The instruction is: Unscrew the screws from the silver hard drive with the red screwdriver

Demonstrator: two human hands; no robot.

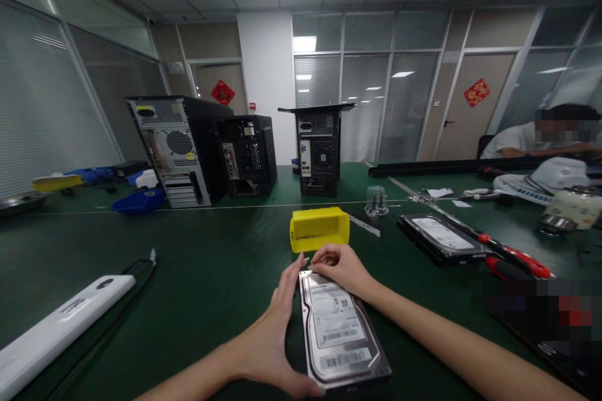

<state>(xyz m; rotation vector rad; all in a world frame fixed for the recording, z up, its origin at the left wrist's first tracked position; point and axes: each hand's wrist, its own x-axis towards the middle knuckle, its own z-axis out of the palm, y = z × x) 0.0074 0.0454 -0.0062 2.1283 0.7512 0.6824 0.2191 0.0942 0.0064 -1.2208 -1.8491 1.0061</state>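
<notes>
Green matting covers the bench (197,276). At its near edge lies a hard drive (339,331), label up, cover seemingly not yet opened. Your left hand (270,351) cups its left side; your right hand (341,268) pinches its far corner, beside a yellow bin (320,229).
</notes>
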